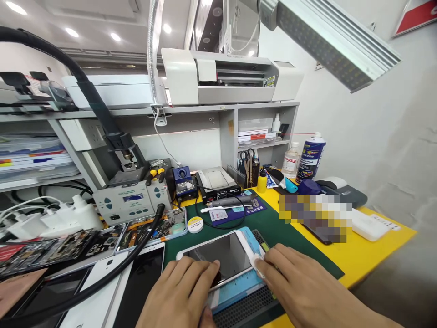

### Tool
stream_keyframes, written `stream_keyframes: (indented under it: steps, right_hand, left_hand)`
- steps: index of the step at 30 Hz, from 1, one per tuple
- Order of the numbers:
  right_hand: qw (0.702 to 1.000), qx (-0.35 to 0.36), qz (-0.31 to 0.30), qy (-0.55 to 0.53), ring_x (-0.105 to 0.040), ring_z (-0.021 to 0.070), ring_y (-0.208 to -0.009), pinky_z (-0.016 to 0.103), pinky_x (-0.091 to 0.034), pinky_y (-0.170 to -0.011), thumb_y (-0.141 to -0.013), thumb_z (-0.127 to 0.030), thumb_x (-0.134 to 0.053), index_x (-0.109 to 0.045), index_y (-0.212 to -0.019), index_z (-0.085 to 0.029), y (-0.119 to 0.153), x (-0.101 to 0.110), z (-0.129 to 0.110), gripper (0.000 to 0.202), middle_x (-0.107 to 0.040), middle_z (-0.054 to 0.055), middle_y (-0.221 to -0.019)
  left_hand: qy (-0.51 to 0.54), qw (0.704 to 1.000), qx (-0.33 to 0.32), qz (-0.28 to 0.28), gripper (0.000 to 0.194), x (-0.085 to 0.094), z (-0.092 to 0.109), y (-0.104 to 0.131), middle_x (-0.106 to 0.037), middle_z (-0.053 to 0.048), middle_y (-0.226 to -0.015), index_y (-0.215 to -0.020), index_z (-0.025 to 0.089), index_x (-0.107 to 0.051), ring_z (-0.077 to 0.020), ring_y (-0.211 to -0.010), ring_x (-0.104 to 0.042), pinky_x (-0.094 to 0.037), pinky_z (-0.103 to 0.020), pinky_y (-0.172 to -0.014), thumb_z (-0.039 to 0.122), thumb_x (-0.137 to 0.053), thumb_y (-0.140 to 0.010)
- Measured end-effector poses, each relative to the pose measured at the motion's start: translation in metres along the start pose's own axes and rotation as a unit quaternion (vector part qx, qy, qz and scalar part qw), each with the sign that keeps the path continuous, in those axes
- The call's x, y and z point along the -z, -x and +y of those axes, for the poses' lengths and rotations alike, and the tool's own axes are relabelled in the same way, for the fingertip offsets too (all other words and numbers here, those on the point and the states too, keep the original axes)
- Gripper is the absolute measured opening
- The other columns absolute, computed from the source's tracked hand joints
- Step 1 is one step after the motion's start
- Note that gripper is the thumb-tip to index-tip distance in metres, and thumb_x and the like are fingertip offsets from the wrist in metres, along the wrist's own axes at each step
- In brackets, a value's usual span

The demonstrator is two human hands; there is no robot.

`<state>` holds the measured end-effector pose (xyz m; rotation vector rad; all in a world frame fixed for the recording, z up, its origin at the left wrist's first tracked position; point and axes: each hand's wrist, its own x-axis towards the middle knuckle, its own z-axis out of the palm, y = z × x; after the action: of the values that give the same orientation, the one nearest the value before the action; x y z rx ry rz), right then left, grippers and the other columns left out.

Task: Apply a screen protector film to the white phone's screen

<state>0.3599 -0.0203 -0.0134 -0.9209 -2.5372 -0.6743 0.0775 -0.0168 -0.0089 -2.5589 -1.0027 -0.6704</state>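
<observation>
A white-framed tablet (pixel 227 256) with a dark screen lies face up in front of me. Beneath it is a light-blue pad (pixel 235 291), on a black perforated plate (pixel 244 309). My left hand (pixel 182 291) grips the tablet's near left side, one fingertip on the glass and the thumb low by the edge. At the tablet's right end, my right hand (pixel 295 282) is closed with bent fingers on the white border. Its fingers hide part of that corner, and I cannot tell whether a small tool is in them.
A green mat (pixel 290 241) covers part of the yellow table (pixel 382 253). At left are phones, circuit boards (pixel 59 248) and a black hose (pixel 136 255). A round white tin (pixel 195 224), a rework station (pixel 126 202) and a spray can (pixel 310 159) stand farther back. A lamp (pixel 337 41) hangs overhead.
</observation>
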Motion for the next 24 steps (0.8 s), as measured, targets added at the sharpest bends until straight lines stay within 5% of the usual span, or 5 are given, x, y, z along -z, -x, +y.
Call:
stream_keyframes:
  steps: [9, 14, 18, 24]
  right_hand:
    - [1.0, 0.013, -0.007, 0.015, -0.057, 0.0268, -0.076, 0.043, -0.052, -0.071, -0.085, -0.007, -0.052, -0.066, -0.11, -0.006, -0.01, -0.001, -0.009, 0.029, -0.065, 0.012, -0.088]
    - [0.999, 0.021, 0.037, 0.019, -0.061, 0.0285, -0.079, 0.043, -0.054, -0.071, -0.088, -0.004, -0.045, -0.065, -0.113, -0.005, -0.018, -0.006, -0.022, 0.032, -0.067, 0.014, -0.09]
    - [0.998, 0.019, 0.06, 0.019, -0.061, 0.0264, -0.074, 0.035, -0.049, -0.062, -0.086, -0.001, -0.046, -0.066, -0.107, -0.006, -0.029, -0.006, -0.036, 0.029, -0.067, 0.013, -0.086]
    - [0.996, 0.004, 0.088, -0.001, -0.055, 0.0221, -0.064, 0.033, -0.042, -0.056, -0.085, -0.004, -0.052, -0.069, -0.092, -0.01, -0.052, -0.005, -0.059, 0.019, -0.063, 0.008, -0.075]
  left_hand:
    - [0.115, 0.992, 0.05, -0.025, 0.063, 0.033, -0.008, -0.006, -0.075, -0.003, -0.119, -0.141, 0.023, -0.049, -0.0193, -0.112, -0.069, -0.056, -0.035, -0.103, 0.002, -0.039, -0.082]
    - [0.167, 0.977, 0.072, -0.108, 0.07, 0.038, -0.018, -0.004, -0.07, -0.002, -0.13, -0.148, 0.025, -0.039, -0.0157, -0.126, -0.062, -0.053, -0.034, -0.108, 0.001, -0.034, -0.083]
    - [0.227, 0.951, 0.111, -0.18, 0.067, 0.043, -0.023, -0.009, -0.069, 0.002, -0.135, -0.145, 0.026, -0.045, -0.0147, -0.132, -0.058, -0.05, -0.033, -0.111, 0.001, -0.035, -0.083]
    - [0.248, 0.942, 0.124, -0.187, 0.065, 0.047, -0.027, -0.013, -0.071, 0.004, -0.132, -0.14, 0.026, -0.051, -0.0143, -0.128, -0.062, -0.052, -0.032, -0.109, 0.0, -0.036, -0.082]
